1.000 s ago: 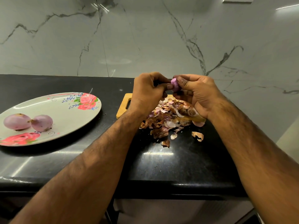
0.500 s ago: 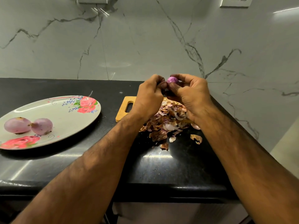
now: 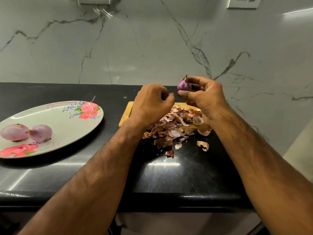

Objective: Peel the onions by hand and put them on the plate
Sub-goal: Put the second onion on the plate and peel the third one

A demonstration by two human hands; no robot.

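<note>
far to my left a pale oval plate (image 3: 67, 129) with pink roses painted on it sits on the black surface (image 3: 169, 175). two peeled onions lie on its left part, a rounder one (image 3: 14, 132) and a second one (image 3: 41, 133) touching it on the right, its stub end pointing at the first. both are pale purple and bare of dry skin.

my left hand (image 3: 152, 100) hangs above the left end of a wooden cutting board (image 3: 126, 114), back up, its fingers curled in on themselves into a loose fist. its fingertips sit just beside the little onion, apart from it.

under and between my wrists a heap of onion peels (image 3: 176, 128), brown, purple and white, covers most of the board and spills over its near edge onto the surface. a few loose scraps (image 3: 202, 145) lie a little apart toward me.

the small onion (image 3: 184, 85) is up in the air over the far edge of the board, deep shiny purple, its dry tip pointing up. my right hand (image 3: 205, 97) holds it pinched: the thumb (image 3: 183, 94) presses from below and the fingers curl round it from above and behind.

behind it all stands a white marble wall (image 3: 152, 39) with grey veins, and a white outlet plate (image 3: 243, 2) shows at its top right.
</note>
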